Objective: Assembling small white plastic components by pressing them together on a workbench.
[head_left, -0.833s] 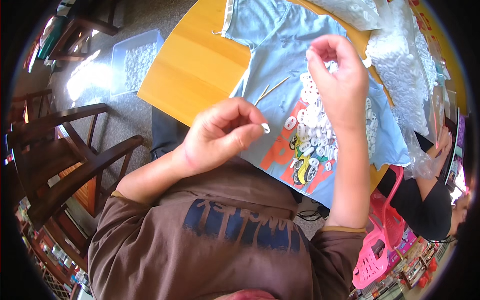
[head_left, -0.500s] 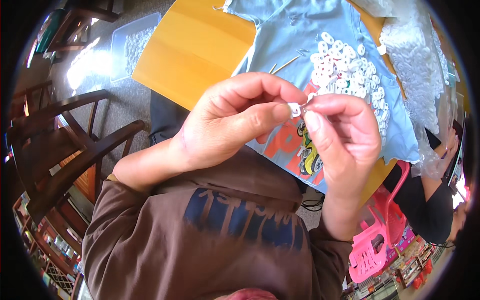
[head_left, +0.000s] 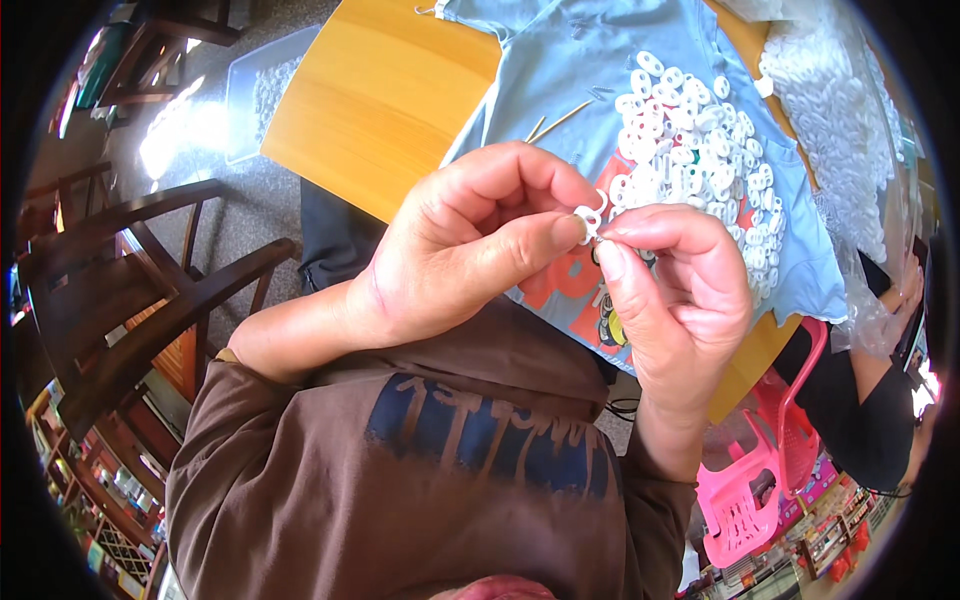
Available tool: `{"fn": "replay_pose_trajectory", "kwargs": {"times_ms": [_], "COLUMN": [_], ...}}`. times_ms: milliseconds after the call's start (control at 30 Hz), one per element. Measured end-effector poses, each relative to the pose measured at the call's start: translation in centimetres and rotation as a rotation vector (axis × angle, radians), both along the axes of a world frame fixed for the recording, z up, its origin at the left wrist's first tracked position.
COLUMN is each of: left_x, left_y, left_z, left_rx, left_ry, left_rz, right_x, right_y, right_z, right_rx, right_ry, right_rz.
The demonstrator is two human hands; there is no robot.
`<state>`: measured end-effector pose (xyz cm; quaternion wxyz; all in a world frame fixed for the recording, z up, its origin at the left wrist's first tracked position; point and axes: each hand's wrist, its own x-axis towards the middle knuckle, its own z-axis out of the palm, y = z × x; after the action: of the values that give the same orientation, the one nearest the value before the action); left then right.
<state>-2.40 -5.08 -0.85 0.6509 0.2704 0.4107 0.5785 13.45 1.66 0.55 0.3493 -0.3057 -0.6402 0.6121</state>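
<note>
My left hand (head_left: 470,235) pinches a small white plastic piece with round openings (head_left: 588,222) between thumb and forefinger. Close against its right side, my right hand (head_left: 685,290) has thumb and forefinger pressed together; whatever lies between those tips is too small to make out. Both hands are raised over a light-blue T-shirt (head_left: 540,70) spread on the table. Beyond them lies a heap of similar white oval pieces with holes (head_left: 700,140). Thin wooden sticks (head_left: 560,122) and small metal springs (head_left: 600,94) rest on the cloth.
The yellow wooden table (head_left: 385,90) reaches to the left. A clear bin of small pieces (head_left: 270,90) stands on the floor beyond it. A plastic bag of white parts (head_left: 825,130) lies far right, near another person's arm (head_left: 880,350). Nearby are a pink chair (head_left: 745,490) and dark wooden chairs (head_left: 150,270).
The white piece has turned in my left fingers, showing its openings more clearly. My right fingertips have shifted slightly down and left against it.
</note>
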Motion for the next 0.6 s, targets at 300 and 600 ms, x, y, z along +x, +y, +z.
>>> {"fn": "replay_pose_trajectory", "kwargs": {"times_ms": [300, 600], "left_x": [-0.06, -0.51], "left_y": [-0.23, -0.36], "left_z": [-0.32, -0.78], "left_rx": [0.049, 0.167], "left_ry": [0.091, 0.256], "left_rz": [0.034, 0.014], "right_x": [-0.37, -0.9], "right_y": [0.28, 0.4], "right_z": [0.15, 0.33], "right_rx": [0.41, 0.646], "right_ry": [-0.201, -0.243], "right_rz": [-0.018, 0.038]}}
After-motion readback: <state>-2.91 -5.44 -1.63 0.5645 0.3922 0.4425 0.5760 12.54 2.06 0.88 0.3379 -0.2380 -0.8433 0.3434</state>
